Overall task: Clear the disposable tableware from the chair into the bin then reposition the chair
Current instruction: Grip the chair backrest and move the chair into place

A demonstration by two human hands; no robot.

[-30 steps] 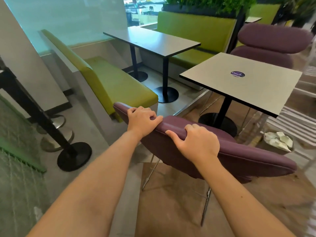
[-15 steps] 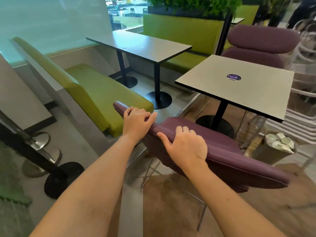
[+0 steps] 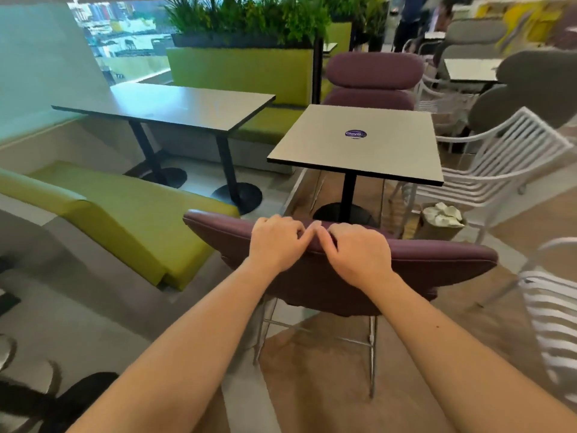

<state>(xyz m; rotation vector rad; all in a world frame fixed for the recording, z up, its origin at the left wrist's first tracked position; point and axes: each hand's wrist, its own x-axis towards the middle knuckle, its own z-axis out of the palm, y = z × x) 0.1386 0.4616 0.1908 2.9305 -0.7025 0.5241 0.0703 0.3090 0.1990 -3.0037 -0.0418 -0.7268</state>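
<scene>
Both hands, left [image 3: 276,242] and right [image 3: 356,253], are clamped side by side on the purple chair's [image 3: 437,260] top edge, square table [image 3: 359,145] at 12 o'clock, bin [image 3: 441,221] at 2, bare floor behind.

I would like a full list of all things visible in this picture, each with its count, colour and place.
purple chair: one, purple, nearest, before the small table
small table: one, grey top, purple sticker, centre
long table: one, grey, left rear
green benches: two, lime, left and rear
second purple chair: one, beyond the small table
bin: one, brownish, white waste inside, right of the small table's base
white wire chairs: two, right
plants: green, rear
left hand: grips the nearest chair's backrest
right hand: grips the same backrest
</scene>
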